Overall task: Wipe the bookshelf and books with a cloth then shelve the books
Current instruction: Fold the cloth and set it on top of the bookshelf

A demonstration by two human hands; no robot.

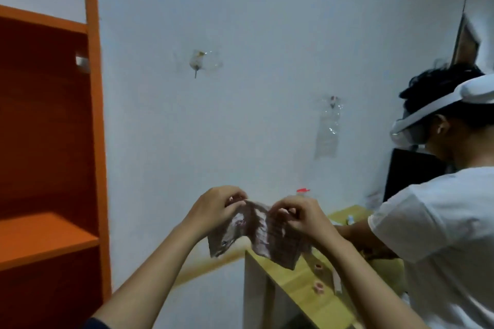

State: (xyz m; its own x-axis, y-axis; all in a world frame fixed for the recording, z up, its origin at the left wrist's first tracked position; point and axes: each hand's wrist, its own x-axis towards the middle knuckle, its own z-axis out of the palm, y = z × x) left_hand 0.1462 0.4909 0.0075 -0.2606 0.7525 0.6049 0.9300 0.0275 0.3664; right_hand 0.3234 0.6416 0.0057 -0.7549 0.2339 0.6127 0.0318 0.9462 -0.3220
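A patterned pinkish-grey cloth (254,235) hangs in front of me at chest height. My left hand (216,208) pinches its upper left edge and my right hand (296,215) pinches its upper right edge, so the cloth sags between them. The orange bookshelf (93,115) stands at the left against the wall, with bare shelves showing. No books are in view.
A light wooden table (302,278) stands at the lower right with small pink rolls (318,286) on it. Another person in a white shirt (438,235) with a headset bends over that table. Plastic bags (328,128) hang on the white wall.
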